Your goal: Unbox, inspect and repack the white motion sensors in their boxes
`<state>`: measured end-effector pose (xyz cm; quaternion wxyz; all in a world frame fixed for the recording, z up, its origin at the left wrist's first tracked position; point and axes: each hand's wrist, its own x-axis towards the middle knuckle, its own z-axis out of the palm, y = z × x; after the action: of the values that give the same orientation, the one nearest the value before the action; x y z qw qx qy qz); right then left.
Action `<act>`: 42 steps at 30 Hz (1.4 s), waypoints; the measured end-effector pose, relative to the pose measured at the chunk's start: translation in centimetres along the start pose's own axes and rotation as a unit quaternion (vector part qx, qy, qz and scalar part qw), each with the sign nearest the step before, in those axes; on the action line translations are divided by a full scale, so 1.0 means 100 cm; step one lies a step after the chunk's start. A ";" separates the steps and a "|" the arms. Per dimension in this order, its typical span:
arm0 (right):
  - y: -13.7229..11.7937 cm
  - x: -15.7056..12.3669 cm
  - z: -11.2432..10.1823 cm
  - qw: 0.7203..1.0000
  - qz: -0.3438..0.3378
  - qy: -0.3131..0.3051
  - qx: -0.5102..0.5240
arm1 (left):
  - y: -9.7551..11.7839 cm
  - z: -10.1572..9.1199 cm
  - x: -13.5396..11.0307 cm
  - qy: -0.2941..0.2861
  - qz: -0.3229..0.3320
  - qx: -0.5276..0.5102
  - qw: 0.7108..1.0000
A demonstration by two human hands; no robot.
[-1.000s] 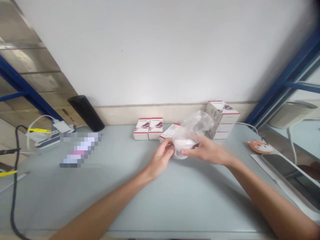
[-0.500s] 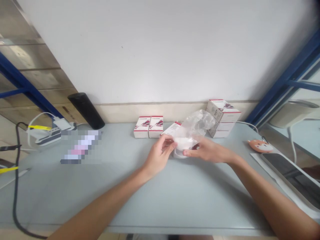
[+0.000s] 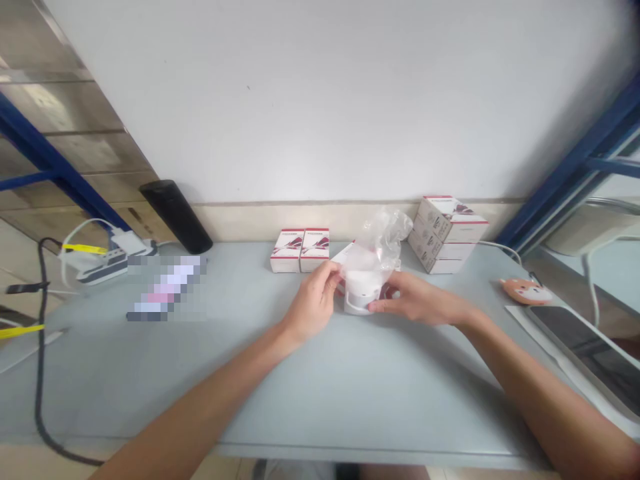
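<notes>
A small white plastic device [image 3: 362, 288] with a curved front stands at the middle of the desk. A clear plastic bag [image 3: 383, 240] covers its upper part and puffs up above it. My left hand [image 3: 315, 300] is closed at the left, fingertips pinching the bag's edge beside the device. On the other side, my right hand [image 3: 420, 298] grips the device, thumb at its lower right front and fingers behind. Partly hidden behind the bag and my left fingers lies a white-and-red box [image 3: 343, 253].
Two white-and-red boxes [image 3: 300, 251] stand side by side at the back. A stack of similar boxes [image 3: 445, 233] is at the right. Nearby lie an orange animal-faced case [image 3: 525, 291] and a phone [image 3: 580, 347]. A black cylinder [image 3: 177, 217], power strip [image 3: 107, 267] and black cable [image 3: 39, 373] are at left.
The bag has risen off the device's lower front, so more of the white body shows. Its puffed top has shifted left. Both hands stay at the device's sides; the view has shifted slightly.
</notes>
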<state>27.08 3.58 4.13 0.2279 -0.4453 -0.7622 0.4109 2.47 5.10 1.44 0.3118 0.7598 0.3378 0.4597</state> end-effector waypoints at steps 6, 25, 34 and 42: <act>0.003 0.002 -0.009 0.999 -0.020 -0.033 0.026 | -0.011 -0.011 0.001 -0.141 -0.008 0.141 0.980; 0.005 -0.002 -0.008 1.000 0.002 -0.018 0.020 | 0.010 0.002 -0.007 -0.097 -0.093 0.015 0.991; 0.015 0.006 -0.004 0.996 -0.049 -0.050 0.062 | -0.011 -0.004 0.002 -0.163 -0.144 -0.193 0.957; 0.020 0.008 -0.007 0.996 -0.052 -0.034 0.065 | -0.017 0.003 0.000 -0.154 -0.131 -0.172 0.964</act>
<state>28.13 5.12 2.83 0.2517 -0.3747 -0.7634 0.4621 2.37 6.02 -0.06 0.5440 0.7049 0.2984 0.3437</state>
